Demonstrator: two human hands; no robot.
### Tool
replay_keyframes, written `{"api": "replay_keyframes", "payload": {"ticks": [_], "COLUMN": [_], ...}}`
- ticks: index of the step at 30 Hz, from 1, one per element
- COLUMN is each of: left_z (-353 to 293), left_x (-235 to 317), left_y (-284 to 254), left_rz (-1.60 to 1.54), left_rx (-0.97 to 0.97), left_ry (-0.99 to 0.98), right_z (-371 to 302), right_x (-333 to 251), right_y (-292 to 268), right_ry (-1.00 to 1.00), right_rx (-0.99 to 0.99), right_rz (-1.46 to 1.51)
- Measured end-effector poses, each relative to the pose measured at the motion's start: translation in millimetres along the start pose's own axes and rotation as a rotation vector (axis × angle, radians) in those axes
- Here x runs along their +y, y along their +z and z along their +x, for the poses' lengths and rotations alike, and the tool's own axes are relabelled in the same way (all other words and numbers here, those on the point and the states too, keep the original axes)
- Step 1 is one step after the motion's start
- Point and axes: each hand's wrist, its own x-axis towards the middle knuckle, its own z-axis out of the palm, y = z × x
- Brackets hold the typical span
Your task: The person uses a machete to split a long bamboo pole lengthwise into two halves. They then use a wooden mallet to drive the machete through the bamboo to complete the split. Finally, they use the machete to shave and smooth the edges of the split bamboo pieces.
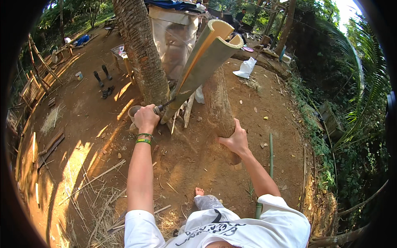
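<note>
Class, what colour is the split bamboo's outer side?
Dull grey-green on the split bamboo, clearest in the head view.

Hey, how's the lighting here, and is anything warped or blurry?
Head view, lighting: sun patches streak the dirt at left, sky at upper right is washed out, greenery at right has deep shade; head view, distortion: black fisheye rim, bent outer edges; head view, sharpness: bamboo reads clearly, log perhaps slightly soft.
</note>
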Motion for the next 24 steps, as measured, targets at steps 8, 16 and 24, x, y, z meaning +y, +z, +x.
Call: {"api": "replay_keyframes", "payload": {"ticks": [8, 16, 24], "left_z": [29.1, 41.1, 43.8], "left_x": [-11.5, -17.2, -20.4], "left_y": [0.0, 5.3, 3.5], "left_rz": [-0.017, -0.004, -0.019], "left_rx": [-0.004, 0.038, 0.001], "left_ry": [0.033, 0.075, 0.047], "right_z": [-21.4, 27.0, 64.0], "right_x": [7.9, -72.6, -53.4], "right_y": [0.1, -60.0, 11.8], "right_ry": [-0.016, -0.182, -0.381], "right_rx": [0.079, 0.406, 0.572], "right_rz": [0.043, 0.141, 0.096]}}
